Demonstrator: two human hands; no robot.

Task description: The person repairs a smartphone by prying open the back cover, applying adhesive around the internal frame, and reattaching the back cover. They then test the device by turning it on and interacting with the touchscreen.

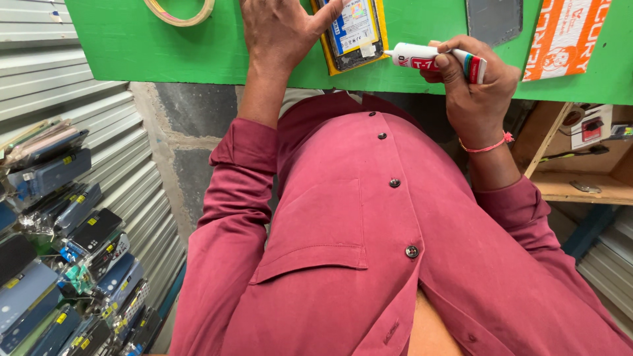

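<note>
The right hand (478, 86) has its fingers clamped around a glue tube (438, 60), nozzle aimed at the opened phone (353, 29) on the green desk (132, 39). The tube looks light and soft; grip mid-body. The left hand (280, 29), fingers apart, steadies the fragile phone's edge.

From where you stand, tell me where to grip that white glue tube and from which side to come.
Grip the glue tube around its round white body, back from the thin nozzle that points left toward the open phone. Come from the right, as the right hand does, fingers wrapped over the barrel, probably leaving the tip free.
</note>
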